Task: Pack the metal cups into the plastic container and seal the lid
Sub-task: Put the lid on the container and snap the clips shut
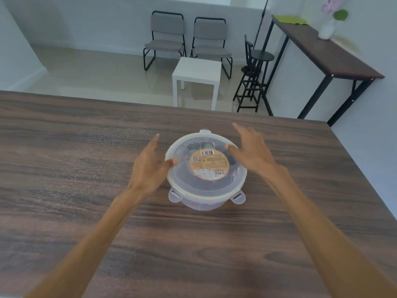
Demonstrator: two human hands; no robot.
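Observation:
A round clear plastic container stands in the middle of the wooden table. Its translucent lid lies on top and carries a round tan label. Two lid clips stick out at the near side and one at the far side. Dark shapes show dimly through the lid; I cannot make out the metal cups. My left hand is at the lid's left edge, fingers spread, thumb touching the rim. My right hand is at the right edge, fingers apart, thumb on the lid.
Beyond the table's far edge are a small white side table, two grey chairs, a black stool and a tall dark console table with a vase.

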